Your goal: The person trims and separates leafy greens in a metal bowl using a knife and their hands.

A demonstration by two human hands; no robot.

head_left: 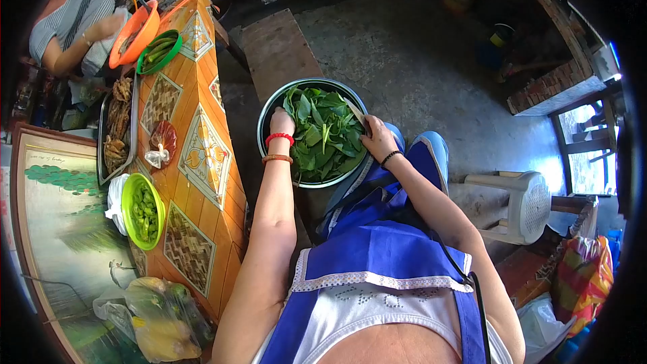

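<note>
A large metal basin (pixel 267 98) full of green leaves (pixel 322 131) rests by my knees. Inside its left side, my left hand (pixel 282 123) reaches down against the leaves; its fingers are mostly hidden. My right hand (pixel 379 140), at the basin's right rim, is closed around the handle of a knife (pixel 354 112). The blade points up and left over the leaves. A pale green stem piece (pixel 325 136) lies on top of the pile.
On the patterned table (pixel 226 229) at left stand a lime bowl of green peppers (pixel 162 199), a green bowl (pixel 177 42), an orange basin (pixel 153 20) and a tray (pixel 102 155). Another person (pixel 74 10) works behind it. A white plastic stool (pixel 519 209) stands at right.
</note>
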